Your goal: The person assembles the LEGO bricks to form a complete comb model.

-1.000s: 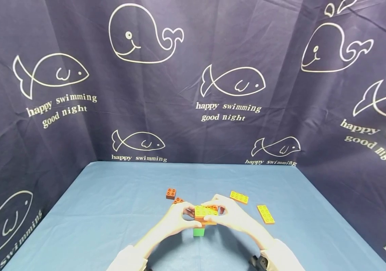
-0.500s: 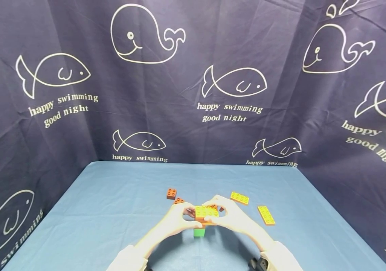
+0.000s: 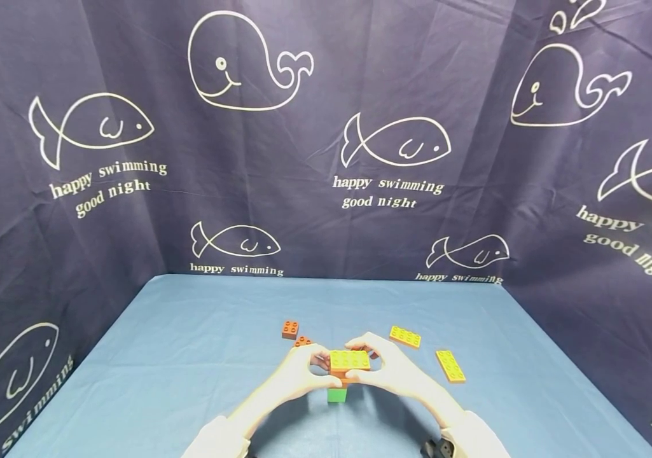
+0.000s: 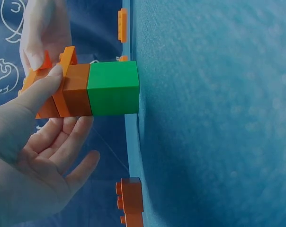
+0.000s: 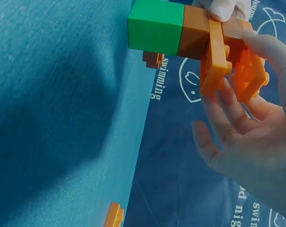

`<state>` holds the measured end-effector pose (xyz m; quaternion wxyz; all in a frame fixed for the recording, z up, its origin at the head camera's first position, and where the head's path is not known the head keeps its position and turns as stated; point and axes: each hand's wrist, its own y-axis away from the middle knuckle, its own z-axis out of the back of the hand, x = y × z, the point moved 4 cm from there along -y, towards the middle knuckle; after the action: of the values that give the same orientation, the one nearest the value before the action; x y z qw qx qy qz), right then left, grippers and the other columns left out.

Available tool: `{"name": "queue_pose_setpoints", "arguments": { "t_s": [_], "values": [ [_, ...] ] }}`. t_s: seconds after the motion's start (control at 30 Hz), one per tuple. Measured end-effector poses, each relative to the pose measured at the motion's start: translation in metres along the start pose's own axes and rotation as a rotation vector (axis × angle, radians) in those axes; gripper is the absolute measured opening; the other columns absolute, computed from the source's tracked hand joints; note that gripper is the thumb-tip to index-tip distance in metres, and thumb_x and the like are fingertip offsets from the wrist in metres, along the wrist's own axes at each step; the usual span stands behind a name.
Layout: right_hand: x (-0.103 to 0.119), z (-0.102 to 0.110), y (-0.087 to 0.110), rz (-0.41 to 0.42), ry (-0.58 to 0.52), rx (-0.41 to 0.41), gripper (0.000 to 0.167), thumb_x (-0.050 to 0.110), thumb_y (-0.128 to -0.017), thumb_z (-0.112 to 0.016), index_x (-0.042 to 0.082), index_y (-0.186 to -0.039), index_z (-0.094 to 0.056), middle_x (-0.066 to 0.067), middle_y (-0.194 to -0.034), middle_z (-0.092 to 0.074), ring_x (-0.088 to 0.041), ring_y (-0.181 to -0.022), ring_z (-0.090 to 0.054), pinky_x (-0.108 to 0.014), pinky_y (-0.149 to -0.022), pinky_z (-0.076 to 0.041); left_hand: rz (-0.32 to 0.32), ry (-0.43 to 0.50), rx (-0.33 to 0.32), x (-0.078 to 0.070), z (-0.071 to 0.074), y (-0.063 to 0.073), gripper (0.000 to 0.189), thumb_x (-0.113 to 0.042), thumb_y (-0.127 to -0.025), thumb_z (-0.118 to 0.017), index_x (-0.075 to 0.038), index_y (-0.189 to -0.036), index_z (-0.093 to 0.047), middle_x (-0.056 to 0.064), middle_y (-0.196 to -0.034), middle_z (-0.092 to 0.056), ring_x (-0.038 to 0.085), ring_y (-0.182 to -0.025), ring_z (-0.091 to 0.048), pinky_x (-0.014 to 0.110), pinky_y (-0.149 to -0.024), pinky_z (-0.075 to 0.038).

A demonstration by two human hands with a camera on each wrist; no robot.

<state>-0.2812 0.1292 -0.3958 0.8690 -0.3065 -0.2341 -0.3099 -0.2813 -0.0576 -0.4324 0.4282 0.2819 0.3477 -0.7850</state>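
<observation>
A tower of toy building bricks stands on the table before me, its green brick (image 3: 336, 395) at the bottom. Above the green come a brown brick (image 4: 77, 90), a flat orange brick (image 5: 216, 59), a second brown brick (image 5: 232, 31) and a flat yellow-orange top brick (image 3: 350, 360). Both flat bricks jut out to the right. My left hand (image 3: 298, 370) grips the tower's upper part, thumb on the near face and fingers behind. From the right, my right hand (image 3: 385, 366) pinches the top brick, its thumb in front and fingers at the far side.
Two flat yellow-orange bricks, one farther back (image 3: 405, 336) and one to the right (image 3: 450, 366), lie on the blue table (image 3: 200, 356). Beyond my left hand sit a red-brown brick (image 3: 289, 329) and another (image 3: 302, 341). A dark printed curtain (image 3: 314, 210) surrounds the table.
My right thumb and fingers have shifted slightly over the top brick. Orange studs showing behind it before are now out of sight. The left hand keeps nearly the same hold.
</observation>
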Motion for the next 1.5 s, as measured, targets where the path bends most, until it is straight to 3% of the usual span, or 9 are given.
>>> {"name": "queue_pose_setpoints", "arguments": {
  "t_s": [0.3, 0.43, 0.7, 1.17, 1.5],
  "values": [
    [-0.006, -0.005, 0.001, -0.025, -0.010, 0.044, 0.034, 0.028, -0.079, -0.074, 0.020, -0.110, -0.060, 0.009, -0.097, -0.063, -0.003, -0.091, -0.056, -0.027, -0.082, -0.048, 0.015, 0.014, 0.015, 0.000, 0.000, 0.001, 0.035, -0.033, -0.070, -0.081, -0.014, -0.094, -0.066, -0.004, -0.089, -0.068, 0.003, -0.079, -0.066, 0.026, -0.080, -0.051],
    [-0.010, -0.007, 0.001, -0.078, -0.028, 0.071, 0.034, 0.034, -0.080, -0.073, 0.021, -0.109, -0.061, 0.011, -0.096, -0.064, -0.003, -0.091, -0.056, -0.026, -0.083, -0.048, 0.018, 0.023, 0.016, 0.000, 0.000, 0.001, 0.034, -0.035, -0.071, -0.081, -0.015, -0.094, -0.066, -0.005, -0.090, -0.068, 0.005, -0.081, -0.066, 0.026, -0.080, -0.051],
    [-0.010, -0.009, -0.001, -0.095, -0.048, 0.089, 0.030, 0.034, -0.079, -0.074, 0.025, -0.103, -0.060, 0.014, -0.090, -0.063, -0.003, -0.086, -0.057, -0.024, -0.079, -0.047, 0.002, 0.031, 0.006, -0.002, 0.002, 0.001, 0.032, -0.033, -0.071, -0.081, -0.015, -0.093, -0.066, -0.003, -0.089, -0.069, 0.007, -0.081, -0.066, 0.024, -0.077, -0.052],
    [-0.018, -0.015, 0.001, -0.161, -0.174, 0.097, 0.030, 0.030, -0.078, -0.076, 0.019, -0.103, -0.063, 0.007, -0.090, -0.066, -0.002, -0.082, -0.056, -0.021, -0.077, -0.047, 0.025, 0.026, 0.023, -0.002, 0.002, 0.001, 0.034, -0.034, -0.072, -0.080, -0.015, -0.096, -0.066, -0.001, -0.093, -0.069, 0.010, -0.083, -0.067, 0.023, -0.077, -0.052],
    [-0.023, -0.019, 0.002, -0.205, -0.205, 0.098, 0.029, 0.031, -0.078, -0.076, 0.017, -0.102, -0.065, 0.005, -0.091, -0.068, -0.002, -0.081, -0.056, -0.021, -0.076, -0.046, 0.023, 0.019, 0.019, -0.002, 0.002, 0.001, 0.035, -0.034, -0.071, -0.081, -0.015, -0.095, -0.066, -0.002, -0.093, -0.069, 0.008, -0.081, -0.067, 0.023, -0.079, -0.051]
  ]
}}
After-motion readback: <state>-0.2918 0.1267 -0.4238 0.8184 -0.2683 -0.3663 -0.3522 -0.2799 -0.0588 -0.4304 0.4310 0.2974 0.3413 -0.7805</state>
